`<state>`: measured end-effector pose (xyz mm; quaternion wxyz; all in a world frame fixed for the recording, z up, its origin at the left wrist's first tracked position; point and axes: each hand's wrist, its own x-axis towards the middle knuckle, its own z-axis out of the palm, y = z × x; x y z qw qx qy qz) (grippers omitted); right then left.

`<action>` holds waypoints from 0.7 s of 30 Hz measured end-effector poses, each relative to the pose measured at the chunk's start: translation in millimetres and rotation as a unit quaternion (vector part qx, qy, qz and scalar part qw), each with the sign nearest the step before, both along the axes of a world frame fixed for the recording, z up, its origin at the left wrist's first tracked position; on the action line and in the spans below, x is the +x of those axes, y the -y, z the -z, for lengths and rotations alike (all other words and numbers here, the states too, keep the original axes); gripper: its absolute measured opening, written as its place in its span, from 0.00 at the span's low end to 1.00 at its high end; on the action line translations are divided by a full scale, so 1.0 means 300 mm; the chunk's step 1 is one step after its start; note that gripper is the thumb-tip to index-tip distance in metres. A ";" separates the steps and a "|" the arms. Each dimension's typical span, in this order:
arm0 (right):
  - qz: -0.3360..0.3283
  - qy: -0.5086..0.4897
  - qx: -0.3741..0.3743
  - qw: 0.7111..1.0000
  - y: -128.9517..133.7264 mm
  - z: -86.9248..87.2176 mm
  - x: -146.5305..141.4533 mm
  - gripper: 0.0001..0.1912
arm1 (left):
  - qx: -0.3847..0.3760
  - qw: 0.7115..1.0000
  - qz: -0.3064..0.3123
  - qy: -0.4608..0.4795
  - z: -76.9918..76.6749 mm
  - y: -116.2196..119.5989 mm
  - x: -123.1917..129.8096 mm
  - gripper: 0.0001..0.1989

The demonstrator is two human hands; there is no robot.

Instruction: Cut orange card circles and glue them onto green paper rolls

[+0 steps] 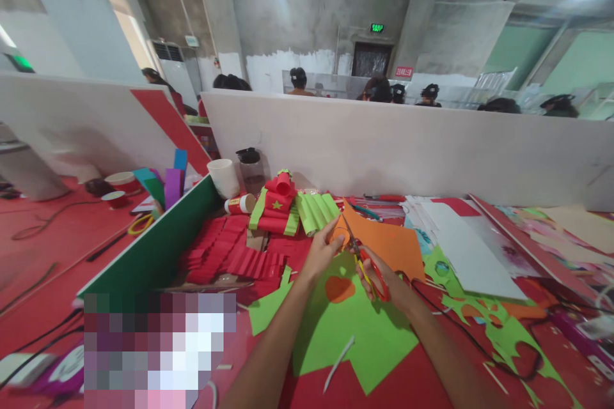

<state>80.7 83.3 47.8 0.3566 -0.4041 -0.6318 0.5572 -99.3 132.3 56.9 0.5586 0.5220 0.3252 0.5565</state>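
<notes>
My left hand (322, 249) pinches a small orange paper piece (341, 237) with a rounded outline. In my right hand (387, 271) are scissors (381, 284) with red and yellow handles, their blades reaching up beside the orange piece. Whether the blades touch the paper I cannot tell. Below both hands lies a bright green paper sheet (357, 351), with a rounded orange cutout (339, 289) and a thin white strip (339, 363) on it. Just behind the hands is a larger orange sheet (398, 246).
Folded red paper strips (215, 246) and a red-green paper model with a star (278, 204) stand left, near a green divider (153, 243). Green paper scraps (494, 313), white sheets (472, 249) and a black cable (455, 329) lie right. A white partition (384, 153) runs behind; people sit beyond.
</notes>
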 end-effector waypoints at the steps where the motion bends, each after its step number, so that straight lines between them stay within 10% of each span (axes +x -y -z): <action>1: 0.004 0.000 -0.010 1.000 -0.004 0.000 0.000 0.30 | 0.000 1.000 0.002 -0.003 -0.001 0.000 -0.001 0.35; 21: 0.014 -0.016 -0.034 0.999 0.006 -0.036 -0.015 0.30 | -0.007 0.997 -0.065 -0.030 -0.010 0.009 -0.002 0.32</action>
